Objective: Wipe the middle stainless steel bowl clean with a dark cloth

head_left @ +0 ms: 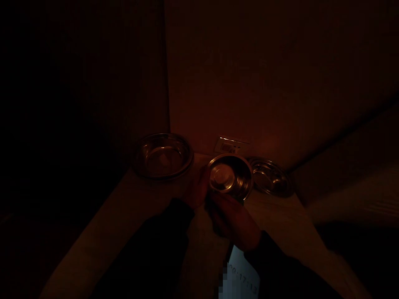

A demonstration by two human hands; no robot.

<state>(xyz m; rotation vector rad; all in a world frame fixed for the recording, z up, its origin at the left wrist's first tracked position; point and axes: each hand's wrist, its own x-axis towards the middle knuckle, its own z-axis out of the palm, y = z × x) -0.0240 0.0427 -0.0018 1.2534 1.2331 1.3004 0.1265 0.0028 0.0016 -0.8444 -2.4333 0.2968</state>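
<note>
A shiny metal bowl (246, 182) is tilted toward me above the table, its inside showing. My left hand (198, 189) is closed on the bowl's left side, gripping its rim. My right hand (235, 218) is at the bowl's lower edge with its fingers bent together. Something dark shows under those fingers, too dim to name; it may be cloth or only shadow. Dark sleeves cover both forearms.
On the pale table (93, 232), a wide metal basin (162, 172) stands at the back left. Several shallow metal dishes (274, 182) are stacked at the back right. A wall socket plate (232, 145) is behind the bowl. A lit screen (243, 270) with digits lies in front.
</note>
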